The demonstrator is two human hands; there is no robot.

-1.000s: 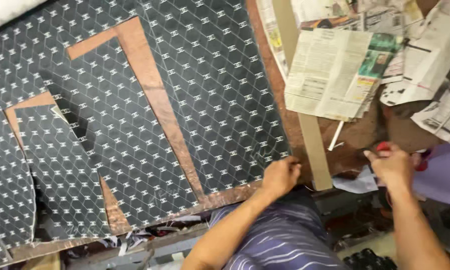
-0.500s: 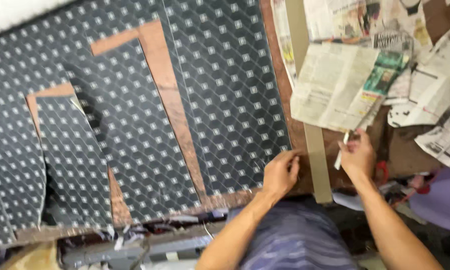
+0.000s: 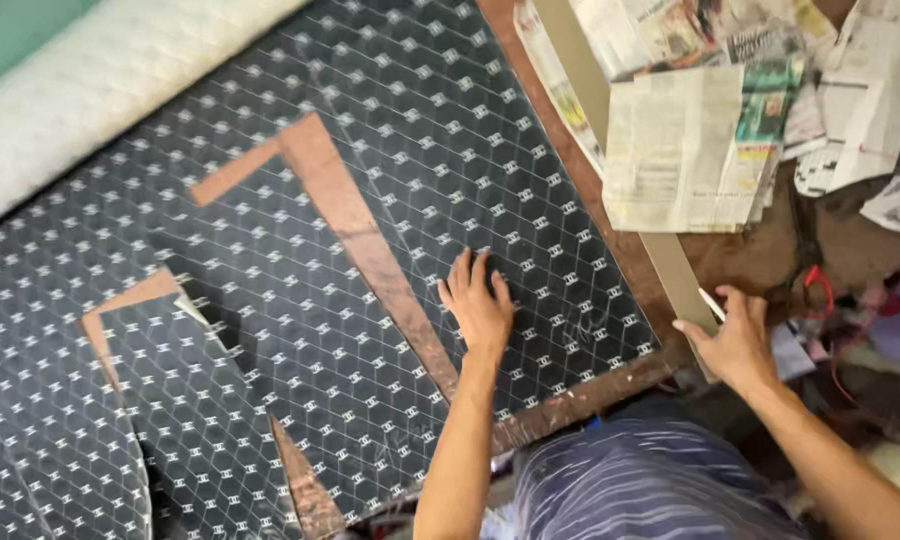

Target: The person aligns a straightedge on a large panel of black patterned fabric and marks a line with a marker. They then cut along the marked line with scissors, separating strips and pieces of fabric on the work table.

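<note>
L hand (image 3: 478, 305) flat on fabric sheet (image 3: 410, 200); ruler (image 3: 620, 150) & newspapers (image 3: 685, 150) to its right

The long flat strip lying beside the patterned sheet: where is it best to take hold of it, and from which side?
Probably the near end of the long flat strip, from its right edge, where the right hand rests. That end lies bare; newspapers cover the middle.

1. You worked at a brown wooden table (image 3: 670, 250), its bare top showing along the right side.
2. You had a white padded roll (image 3: 120, 90) lying across the upper left, with a green surface (image 3: 10, 25) beyond it.
3. You saw loose newspapers (image 3: 690, 150) heaped over the table's upper right corner.
4. You had soft, even light, with dim clutter at the right edge.
</note>
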